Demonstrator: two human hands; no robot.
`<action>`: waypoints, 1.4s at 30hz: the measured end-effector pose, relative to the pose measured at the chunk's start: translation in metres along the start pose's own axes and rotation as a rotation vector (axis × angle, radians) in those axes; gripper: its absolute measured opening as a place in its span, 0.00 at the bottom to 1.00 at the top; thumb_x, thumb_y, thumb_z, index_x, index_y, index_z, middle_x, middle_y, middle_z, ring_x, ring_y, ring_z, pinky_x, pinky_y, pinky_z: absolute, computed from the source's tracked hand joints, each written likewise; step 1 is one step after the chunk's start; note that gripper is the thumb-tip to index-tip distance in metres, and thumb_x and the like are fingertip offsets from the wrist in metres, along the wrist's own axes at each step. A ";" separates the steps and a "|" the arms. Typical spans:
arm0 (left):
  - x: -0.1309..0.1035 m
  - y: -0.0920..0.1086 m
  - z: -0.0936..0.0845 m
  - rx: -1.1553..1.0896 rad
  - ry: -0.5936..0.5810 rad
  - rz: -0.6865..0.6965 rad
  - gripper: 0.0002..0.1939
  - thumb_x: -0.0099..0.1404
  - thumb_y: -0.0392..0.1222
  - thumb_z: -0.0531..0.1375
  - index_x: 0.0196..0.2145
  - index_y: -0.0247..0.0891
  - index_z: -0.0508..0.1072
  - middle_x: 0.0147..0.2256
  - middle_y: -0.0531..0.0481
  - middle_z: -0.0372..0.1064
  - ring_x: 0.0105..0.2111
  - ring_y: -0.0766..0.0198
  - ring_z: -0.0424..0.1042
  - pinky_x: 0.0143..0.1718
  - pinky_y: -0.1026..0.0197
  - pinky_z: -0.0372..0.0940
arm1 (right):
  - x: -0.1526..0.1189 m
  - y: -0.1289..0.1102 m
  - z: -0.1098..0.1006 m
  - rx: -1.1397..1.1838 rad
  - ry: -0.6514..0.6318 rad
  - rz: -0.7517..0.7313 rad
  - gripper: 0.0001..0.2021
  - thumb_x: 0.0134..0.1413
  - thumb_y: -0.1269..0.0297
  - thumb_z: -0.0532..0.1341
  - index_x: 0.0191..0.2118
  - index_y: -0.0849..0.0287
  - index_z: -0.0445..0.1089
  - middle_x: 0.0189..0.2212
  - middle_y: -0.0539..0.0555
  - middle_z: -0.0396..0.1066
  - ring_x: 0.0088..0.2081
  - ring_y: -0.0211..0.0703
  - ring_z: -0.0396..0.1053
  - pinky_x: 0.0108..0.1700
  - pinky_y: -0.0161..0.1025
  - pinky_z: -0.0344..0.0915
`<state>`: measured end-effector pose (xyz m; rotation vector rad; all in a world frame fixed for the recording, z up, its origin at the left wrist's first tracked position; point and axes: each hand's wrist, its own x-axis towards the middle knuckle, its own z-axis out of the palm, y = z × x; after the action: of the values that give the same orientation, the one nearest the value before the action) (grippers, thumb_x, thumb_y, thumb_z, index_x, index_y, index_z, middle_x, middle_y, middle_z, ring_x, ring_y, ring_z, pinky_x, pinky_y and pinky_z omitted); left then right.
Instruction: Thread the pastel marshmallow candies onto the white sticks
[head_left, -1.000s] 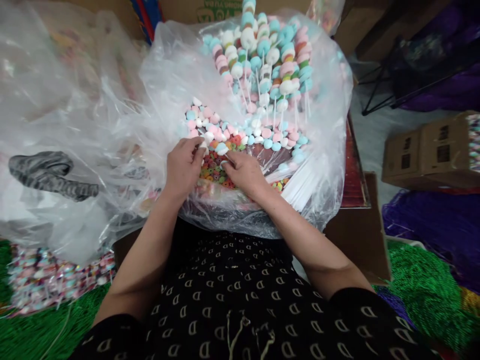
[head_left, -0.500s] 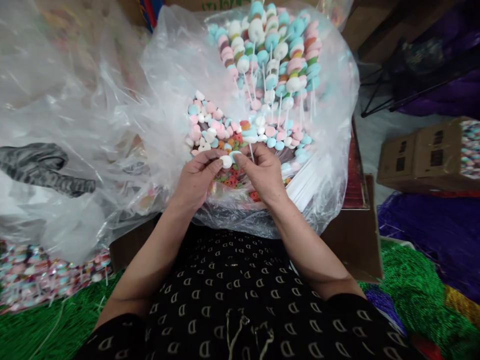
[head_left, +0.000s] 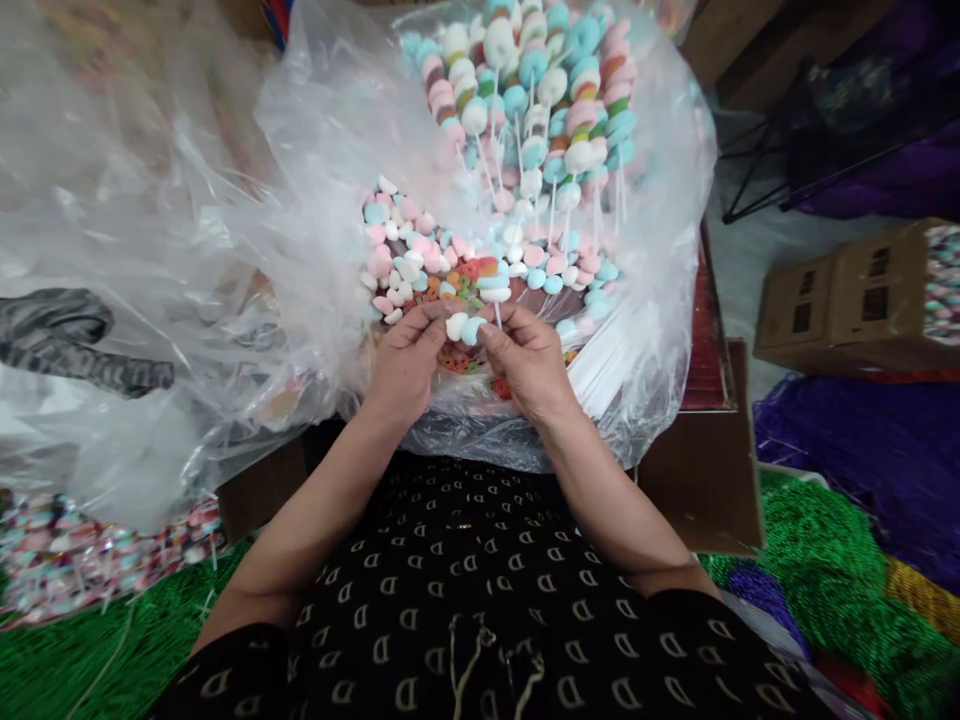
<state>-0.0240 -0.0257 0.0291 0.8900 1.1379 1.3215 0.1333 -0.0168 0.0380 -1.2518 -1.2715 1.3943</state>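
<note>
My left hand (head_left: 405,360) pinches a white marshmallow (head_left: 455,326) between thumb and fingertips. Touching it or nearly so is a light blue marshmallow (head_left: 472,331), at the thumb tip of my right hand (head_left: 531,362). My right fingers are also closed around a thin white stick (head_left: 498,313). Above them, that stick carries a short stack of blue and white marshmallows (head_left: 493,283) with an orange piece on top. Both hands are over loose marshmallows (head_left: 409,270) and red, orange and green gummy rings (head_left: 459,362). My fingers partly hide the lower stick.
Finished marshmallow skewers (head_left: 532,100) lie at the back on clear plastic (head_left: 300,150). White sticks (head_left: 611,365) are bundled right of my hands. A cardboard box (head_left: 844,300), purple strands (head_left: 862,450) and green strands (head_left: 817,560) are at the right; wrapped candies (head_left: 97,550) are lower left.
The blue marshmallow has turned to show more of its rounded face beside the white one. The stack on the stick shows more clearly above my fingers. The view has shifted slightly.
</note>
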 end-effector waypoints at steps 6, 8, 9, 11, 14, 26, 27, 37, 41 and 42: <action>-0.013 -0.003 0.006 0.118 0.047 -0.023 0.12 0.68 0.44 0.64 0.47 0.44 0.83 0.37 0.52 0.81 0.35 0.63 0.78 0.42 0.57 0.77 | 0.000 0.009 0.003 0.049 0.038 -0.046 0.22 0.59 0.38 0.67 0.41 0.53 0.72 0.34 0.52 0.73 0.37 0.45 0.70 0.37 0.40 0.68; -0.015 0.001 0.005 0.053 0.035 -0.056 0.12 0.65 0.42 0.65 0.46 0.44 0.84 0.42 0.51 0.83 0.41 0.61 0.80 0.45 0.56 0.77 | 0.000 0.012 0.003 0.009 0.062 -0.064 0.21 0.59 0.40 0.67 0.41 0.53 0.73 0.35 0.51 0.73 0.38 0.45 0.70 0.42 0.43 0.69; -0.016 0.003 0.004 0.018 0.024 -0.073 0.13 0.63 0.41 0.66 0.45 0.44 0.84 0.45 0.50 0.83 0.45 0.59 0.80 0.48 0.55 0.77 | 0.000 0.013 0.003 -0.009 0.076 -0.072 0.20 0.60 0.40 0.67 0.41 0.53 0.73 0.35 0.51 0.73 0.38 0.45 0.70 0.44 0.43 0.70; -0.016 0.007 0.003 -0.030 -0.001 -0.102 0.13 0.62 0.41 0.66 0.45 0.44 0.85 0.49 0.48 0.82 0.51 0.56 0.79 0.51 0.53 0.76 | -0.001 0.014 0.003 -0.033 0.090 -0.085 0.19 0.60 0.42 0.67 0.41 0.53 0.73 0.35 0.51 0.73 0.38 0.44 0.70 0.46 0.44 0.70; -0.016 0.009 0.001 -0.055 -0.006 -0.094 0.12 0.63 0.41 0.66 0.45 0.44 0.85 0.50 0.48 0.82 0.50 0.57 0.79 0.49 0.55 0.76 | -0.004 0.013 0.003 -0.025 0.069 -0.083 0.17 0.59 0.45 0.68 0.41 0.53 0.73 0.35 0.50 0.73 0.38 0.44 0.70 0.48 0.43 0.69; -0.017 -0.007 -0.001 0.141 -0.047 0.048 0.16 0.67 0.45 0.66 0.52 0.45 0.83 0.52 0.49 0.82 0.56 0.55 0.78 0.61 0.50 0.72 | -0.008 0.017 0.005 0.141 0.098 -0.121 0.14 0.56 0.49 0.72 0.38 0.54 0.77 0.33 0.47 0.76 0.35 0.40 0.69 0.44 0.40 0.67; -0.018 -0.006 -0.002 0.139 -0.083 0.040 0.18 0.67 0.46 0.66 0.53 0.45 0.83 0.53 0.49 0.82 0.55 0.54 0.78 0.61 0.49 0.73 | -0.007 0.018 0.005 0.123 0.115 -0.120 0.14 0.56 0.49 0.73 0.38 0.54 0.77 0.33 0.47 0.76 0.35 0.40 0.69 0.43 0.40 0.68; -0.010 -0.004 0.001 0.155 -0.011 0.040 0.15 0.67 0.48 0.68 0.50 0.42 0.82 0.44 0.49 0.84 0.42 0.60 0.82 0.47 0.56 0.78 | -0.016 0.003 0.004 0.052 0.093 -0.117 0.15 0.63 0.47 0.67 0.42 0.54 0.76 0.33 0.49 0.74 0.30 0.37 0.67 0.34 0.37 0.66; -0.001 -0.006 -0.005 -0.018 0.015 -0.041 0.15 0.68 0.51 0.68 0.47 0.42 0.82 0.36 0.49 0.83 0.36 0.60 0.82 0.40 0.57 0.78 | -0.041 -0.012 -0.007 0.065 -0.018 0.002 0.16 0.69 0.48 0.62 0.46 0.55 0.78 0.23 0.45 0.70 0.19 0.33 0.57 0.23 0.34 0.56; 0.000 -0.005 -0.006 -0.049 0.007 -0.045 0.15 0.67 0.51 0.69 0.47 0.42 0.82 0.36 0.49 0.83 0.36 0.60 0.82 0.40 0.56 0.78 | -0.049 -0.015 -0.010 0.042 -0.059 0.030 0.17 0.70 0.48 0.61 0.46 0.56 0.78 0.20 0.44 0.68 0.18 0.33 0.56 0.22 0.34 0.55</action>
<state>-0.0284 -0.0264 0.0225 0.8208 1.1198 1.3111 0.1495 -0.0615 0.0591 -1.2137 -1.2618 1.4821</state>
